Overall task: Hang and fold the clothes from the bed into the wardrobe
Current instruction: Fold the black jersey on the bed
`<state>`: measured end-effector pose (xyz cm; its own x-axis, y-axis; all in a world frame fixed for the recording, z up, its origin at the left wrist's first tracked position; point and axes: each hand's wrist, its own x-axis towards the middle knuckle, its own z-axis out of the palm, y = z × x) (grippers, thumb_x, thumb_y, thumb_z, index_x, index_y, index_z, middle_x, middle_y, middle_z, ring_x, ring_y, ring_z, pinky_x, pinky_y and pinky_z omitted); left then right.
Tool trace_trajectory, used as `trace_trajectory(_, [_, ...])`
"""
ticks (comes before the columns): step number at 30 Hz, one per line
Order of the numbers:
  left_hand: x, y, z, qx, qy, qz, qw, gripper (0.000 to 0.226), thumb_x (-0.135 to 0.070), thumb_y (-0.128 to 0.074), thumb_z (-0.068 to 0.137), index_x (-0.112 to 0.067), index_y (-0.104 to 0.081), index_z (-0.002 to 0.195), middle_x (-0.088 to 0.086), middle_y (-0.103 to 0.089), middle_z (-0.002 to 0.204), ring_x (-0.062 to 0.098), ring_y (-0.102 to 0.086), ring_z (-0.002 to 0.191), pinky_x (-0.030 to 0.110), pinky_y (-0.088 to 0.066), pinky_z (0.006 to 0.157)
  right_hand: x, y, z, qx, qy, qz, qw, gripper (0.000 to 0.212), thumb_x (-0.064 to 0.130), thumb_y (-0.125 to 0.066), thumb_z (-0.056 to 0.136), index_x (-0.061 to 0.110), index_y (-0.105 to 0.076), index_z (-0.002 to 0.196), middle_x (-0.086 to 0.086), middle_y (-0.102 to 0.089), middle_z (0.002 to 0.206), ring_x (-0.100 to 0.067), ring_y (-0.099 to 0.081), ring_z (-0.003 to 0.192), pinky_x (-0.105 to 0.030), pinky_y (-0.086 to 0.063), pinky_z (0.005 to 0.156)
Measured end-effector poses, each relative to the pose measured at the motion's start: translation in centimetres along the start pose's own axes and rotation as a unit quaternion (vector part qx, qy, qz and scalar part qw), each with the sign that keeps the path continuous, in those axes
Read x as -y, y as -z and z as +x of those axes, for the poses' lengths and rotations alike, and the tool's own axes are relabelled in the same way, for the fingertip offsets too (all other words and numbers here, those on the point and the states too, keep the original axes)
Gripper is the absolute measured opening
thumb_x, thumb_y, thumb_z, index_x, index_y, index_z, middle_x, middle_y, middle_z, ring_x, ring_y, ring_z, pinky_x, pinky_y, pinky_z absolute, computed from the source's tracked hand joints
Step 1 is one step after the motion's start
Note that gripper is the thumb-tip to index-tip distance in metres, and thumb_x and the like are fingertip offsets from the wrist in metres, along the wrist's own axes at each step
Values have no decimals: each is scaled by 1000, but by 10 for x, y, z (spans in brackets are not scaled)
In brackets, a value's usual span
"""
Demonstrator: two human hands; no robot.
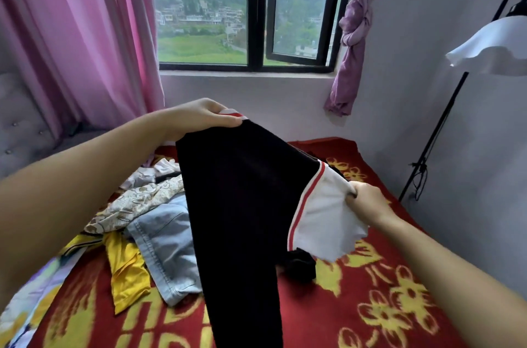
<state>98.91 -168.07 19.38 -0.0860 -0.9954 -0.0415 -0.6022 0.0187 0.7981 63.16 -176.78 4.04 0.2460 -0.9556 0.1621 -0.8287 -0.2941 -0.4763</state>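
I hold a black garment with a white band and red stripes up over the bed. My left hand pinches its upper edge at the striped corner. My right hand grips the white band lower right. The black cloth hangs down between my arms to the bottom of the view. Behind it a pile of clothes lies on the bed: light blue jeans, a yellow garment, a cream patterned piece and white pieces. A small black item lies under the garment.
The bed has a red blanket with yellow flowers. A grey padded headboard and pink curtain stand to the left, a window ahead. A floor lamp with a white shade stands by the right wall. No wardrobe is in view.
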Motion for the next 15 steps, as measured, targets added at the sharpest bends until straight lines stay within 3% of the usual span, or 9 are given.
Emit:
trace_trajectory(2, [4, -17, 13, 45, 0, -11, 999, 38, -58, -72, 71, -27, -75, 93, -5, -72, 77, 8, -68, 64, 18, -51, 52, -23, 8, 1, 14, -12, -59, 998, 17, 7, -46, 83, 10, -48, 66, -8, -59, 72, -33, -55, 73, -38, -40, 57])
trace_trajectory(6, [-2, -52, 49, 78, 17, 14, 997, 22, -42, -71, 81, -24, -74, 94, -2, -73, 80, 10, -68, 65, 19, -51, 53, -68, 31, 4, 24, -54, -133, 989, 27, 7, -43, 83, 21, -45, 61, -3, -56, 77, -30, -56, 78, -30, -34, 55])
trace_trajectory(8, [-10, -69, 72, 36, -15, 78, 996, 17, -36, -67, 87, -23, -73, 95, -5, -71, 77, 6, -66, 63, 15, -48, 53, -91, 51, 8, 4, -71, -140, 988, 27, 1, -44, 83, 18, -48, 63, -11, -59, 83, -34, -57, 85, -33, -38, 60])
trace_trajectory(10, [-21, -87, 96, -45, -73, 130, 988, 21, -33, -63, 90, -18, -73, 101, -6, -70, 83, 8, -64, 73, 13, -47, 60, -110, 74, 12, -39, -71, -128, 988, 23, -5, -45, 84, 11, -52, 69, -23, -60, 89, -39, -57, 88, -37, -38, 64])
trace_trajectory(13, [-45, -112, 131, -153, -134, 133, 970, 23, -31, -58, 94, -16, -71, 105, -2, -69, 94, 16, -62, 87, 28, -46, 80, -132, 112, 17, -146, -54, -126, 980, 21, -1, -43, 92, 4, -52, 72, -30, -54, 88, -43, -55, 84, -36, -28, 62])
trace_trajectory(15, [-61, -124, 150, -195, -165, 124, 959, 24, -31, -55, 95, -11, -70, 96, 1, -69, 90, 19, -60, 84, 32, -45, 79, -142, 138, 19, -211, -60, -119, 968, 19, 5, -41, 94, 0, -57, 85, -27, -54, 92, -43, -53, 83, -35, -29, 63])
